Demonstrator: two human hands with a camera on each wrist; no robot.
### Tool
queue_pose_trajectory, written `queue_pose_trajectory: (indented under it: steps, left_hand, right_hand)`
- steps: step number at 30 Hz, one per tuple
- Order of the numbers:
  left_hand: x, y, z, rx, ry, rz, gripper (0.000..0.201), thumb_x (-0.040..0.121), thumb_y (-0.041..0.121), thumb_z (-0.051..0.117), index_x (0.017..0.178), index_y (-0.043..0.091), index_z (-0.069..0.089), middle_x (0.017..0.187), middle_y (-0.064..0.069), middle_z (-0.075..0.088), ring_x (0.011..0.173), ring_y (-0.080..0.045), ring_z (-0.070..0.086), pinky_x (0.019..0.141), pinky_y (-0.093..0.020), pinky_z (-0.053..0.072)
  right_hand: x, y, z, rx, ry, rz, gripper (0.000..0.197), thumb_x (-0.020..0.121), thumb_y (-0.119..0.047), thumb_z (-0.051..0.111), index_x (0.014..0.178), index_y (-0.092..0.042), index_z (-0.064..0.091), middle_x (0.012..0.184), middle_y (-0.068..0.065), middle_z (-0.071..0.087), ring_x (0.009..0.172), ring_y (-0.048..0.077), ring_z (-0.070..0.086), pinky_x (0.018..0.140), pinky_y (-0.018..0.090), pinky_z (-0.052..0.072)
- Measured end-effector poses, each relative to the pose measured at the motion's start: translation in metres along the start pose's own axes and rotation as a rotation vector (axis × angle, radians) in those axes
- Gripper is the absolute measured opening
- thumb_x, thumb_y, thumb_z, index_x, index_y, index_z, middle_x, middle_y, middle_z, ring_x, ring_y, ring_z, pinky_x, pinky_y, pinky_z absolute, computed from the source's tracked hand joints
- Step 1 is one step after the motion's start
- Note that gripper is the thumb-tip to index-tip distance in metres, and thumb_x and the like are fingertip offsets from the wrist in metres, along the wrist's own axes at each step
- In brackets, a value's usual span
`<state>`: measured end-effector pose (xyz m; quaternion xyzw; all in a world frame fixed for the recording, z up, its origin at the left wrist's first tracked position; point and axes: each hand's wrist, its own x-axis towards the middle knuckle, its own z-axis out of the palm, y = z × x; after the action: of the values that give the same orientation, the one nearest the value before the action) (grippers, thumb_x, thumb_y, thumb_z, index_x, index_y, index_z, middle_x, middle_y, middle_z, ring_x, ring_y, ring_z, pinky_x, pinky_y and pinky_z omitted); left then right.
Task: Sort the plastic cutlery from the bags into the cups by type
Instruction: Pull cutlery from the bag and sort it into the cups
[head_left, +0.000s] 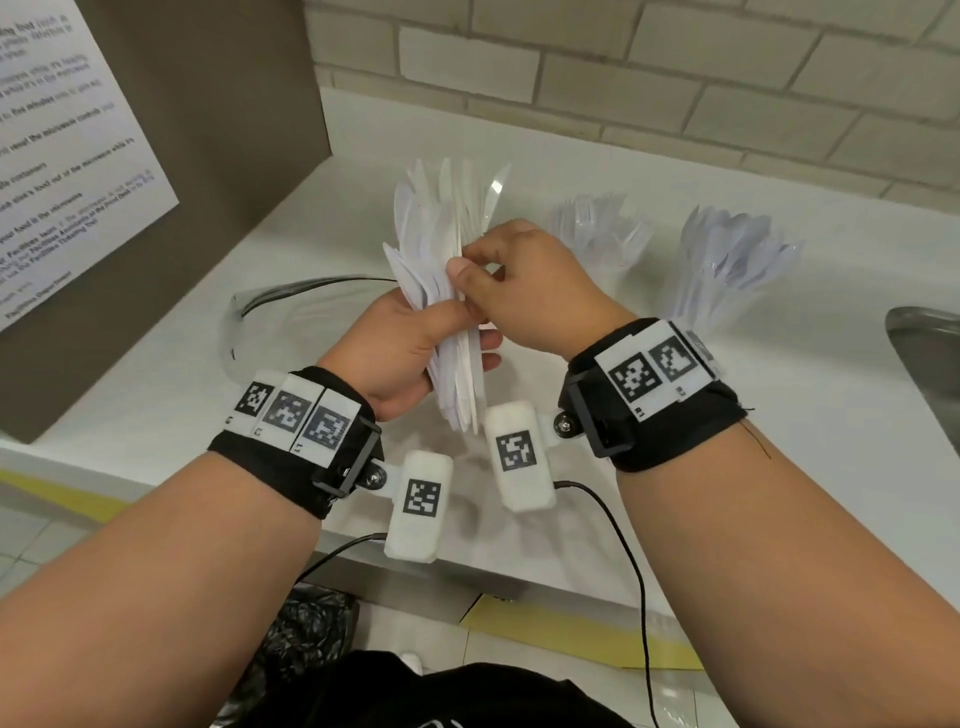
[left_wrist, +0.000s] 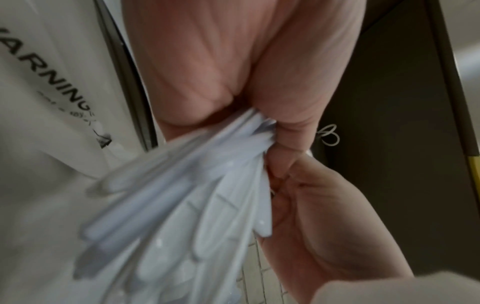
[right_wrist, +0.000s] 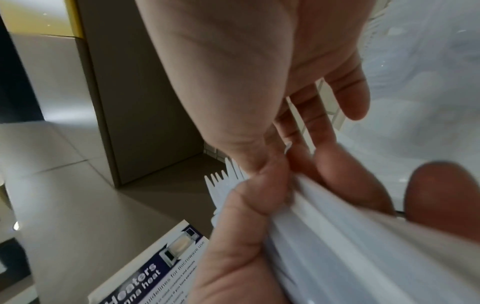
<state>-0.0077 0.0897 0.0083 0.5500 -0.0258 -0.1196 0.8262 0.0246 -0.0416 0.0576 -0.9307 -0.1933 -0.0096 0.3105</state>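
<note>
- Left wrist band (head_left: 291, 441): black fabric strap, white plate bearing 3 square black-and-white markers.
- Right wrist band (head_left: 654, 389): black strap, 2 markers.
- A white camera pod (head_left: 418, 506) with 1 marker hangs from each band on a screwed bracket.
- Thin black cables (head_left: 618, 540) trail from the pods.
- Forearms bare.

Head view: taken from above, facing forward and down across both forearms to the white counter (head_left: 727, 364) and the brick wall (head_left: 675, 78) behind it. It is the widest and most distant of the three.

Left wrist view: set under the wrist, looking along the palm of the left hand (left_wrist: 233, 72) at very close range; the near part is blurred.

Right wrist view: likewise close, looking along the right hand (right_wrist: 259, 82) toward a brown panel (right_wrist: 142, 102) bearing a printed notice (right_wrist: 161, 267).

Shared ground: all three views take in the bundle of white plastic cutlery (head_left: 447, 270) and both hands meeting at it. The notice appears in the head and right wrist views.
</note>
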Motion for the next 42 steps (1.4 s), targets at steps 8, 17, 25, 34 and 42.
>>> queue_pose_trajectory:
  steps: [8,17,25,34,42]
  left_hand:
    - [-0.002,-0.002,0.000,0.018,-0.071,-0.013,0.020,0.076,0.004,0.063,0.096,0.008,0.063,0.078,-0.001,0.070,0.068,-0.021,0.069,0.066,-0.036,0.059]
    - [-0.003,0.001,0.000,0.041,-0.081,0.012,0.031,0.080,0.009,0.061,0.111,0.005,0.060,0.081,-0.004,0.068,0.065,-0.015,0.061,0.062,-0.030,0.053]
    - [-0.009,-0.003,-0.002,0.061,-0.024,-0.029,0.063,0.069,0.033,0.073,0.117,-0.003,0.055,0.105,-0.024,0.053,0.094,-0.039,0.055,0.091,-0.059,0.047]
    - [-0.009,-0.007,-0.012,0.034,-0.078,-0.055,0.067,0.068,0.050,0.079,0.108,0.001,0.056,0.069,-0.008,0.057,0.054,-0.019,0.056,0.050,-0.031,0.051]
    - [-0.011,-0.009,-0.014,-0.009,-0.120,-0.064,0.065,0.071,0.045,0.080,0.114,0.005,0.051,0.065,0.001,0.057,0.046,-0.011,0.044,0.045,-0.023,0.039]
  right_hand:
    - [-0.005,-0.003,-0.003,0.638,-0.002,0.196,0.039,0.096,-0.021,0.056,0.100,0.019,0.056,0.077,0.021,0.057,0.064,0.025,0.050,0.057,0.029,0.046]
    - [-0.010,-0.009,-0.005,0.947,-0.027,0.283,0.017,0.102,-0.016,0.042,0.105,-0.012,0.059,0.080,0.003,0.064,0.058,0.011,0.059,0.049,0.025,0.046]
    - [-0.005,-0.014,-0.011,1.107,0.043,0.341,0.018,0.102,-0.013,0.040,0.101,-0.010,0.058,0.086,0.007,0.060,0.085,0.026,0.056,0.074,0.041,0.049]
    - [0.004,-0.012,-0.016,1.329,0.242,0.442,0.021,0.103,-0.017,0.038,0.097,-0.011,0.057,0.084,0.004,0.065,0.080,0.020,0.058,0.085,0.045,0.048]
    - [0.006,-0.012,-0.025,1.674,0.535,0.381,0.021,0.104,-0.019,0.031,0.102,-0.011,0.051,0.069,0.004,0.050,0.045,0.018,0.050,0.052,0.029,0.049]
